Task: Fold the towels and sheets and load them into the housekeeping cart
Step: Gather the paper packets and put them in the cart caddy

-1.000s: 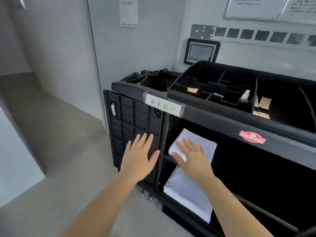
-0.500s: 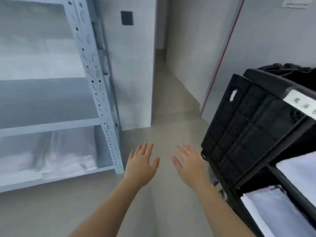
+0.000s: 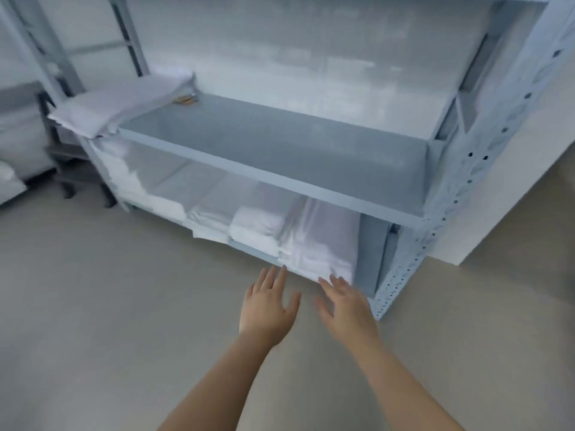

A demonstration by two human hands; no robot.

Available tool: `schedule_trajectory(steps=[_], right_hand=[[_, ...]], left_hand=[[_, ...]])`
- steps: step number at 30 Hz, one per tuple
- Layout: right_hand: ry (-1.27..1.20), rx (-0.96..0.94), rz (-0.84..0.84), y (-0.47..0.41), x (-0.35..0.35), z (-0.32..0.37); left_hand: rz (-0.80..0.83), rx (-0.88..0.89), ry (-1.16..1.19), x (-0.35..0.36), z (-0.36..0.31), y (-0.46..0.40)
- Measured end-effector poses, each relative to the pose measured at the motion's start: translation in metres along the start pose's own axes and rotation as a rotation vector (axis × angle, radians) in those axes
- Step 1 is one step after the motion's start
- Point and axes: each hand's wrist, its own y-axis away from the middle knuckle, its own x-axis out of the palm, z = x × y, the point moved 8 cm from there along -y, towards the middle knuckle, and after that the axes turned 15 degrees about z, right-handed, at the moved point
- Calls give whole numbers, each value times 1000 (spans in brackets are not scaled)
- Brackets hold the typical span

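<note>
both hands, left hand (image 3: 267, 306) and right hand (image 3: 345, 303), reach out flat, fingers spread and holding nothing, folded white linens (image 3: 314, 253) just beyond their fingertips.

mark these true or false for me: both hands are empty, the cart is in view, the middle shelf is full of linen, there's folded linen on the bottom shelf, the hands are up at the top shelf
1. Both hands are empty. True: the left hand and the right hand are open and hold nothing.
2. The cart is in view. False: only a grey rack and the floor show.
3. The middle shelf is full of linen. False: most of it is bare, with linen only at its left end.
4. Folded linen lies on the bottom shelf. True: white stacks sit there.
5. The hands are up at the top shelf. False: they are low, near the bottom shelf's front edge.
</note>
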Motion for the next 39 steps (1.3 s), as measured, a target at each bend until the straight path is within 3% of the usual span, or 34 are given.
schedule_trajectory(steps=[6,13,20,30,39], right_hand=[[41,-150,61,-77,35,136],[122,-292,113,-157,48,232],[107,-341,88,-271,46,279],[131,-346,75,-473,-19,333],[146,-355,101,-599,-28,398]], left_hand=[[-100,-204,44,-72,144,12],[-171,-321,117,-118,233,-1],[-188,-355,116,-163,294,-78],[-221,-362,95,-278,352,-255],[-235,-377,73,-354,430,-341]])
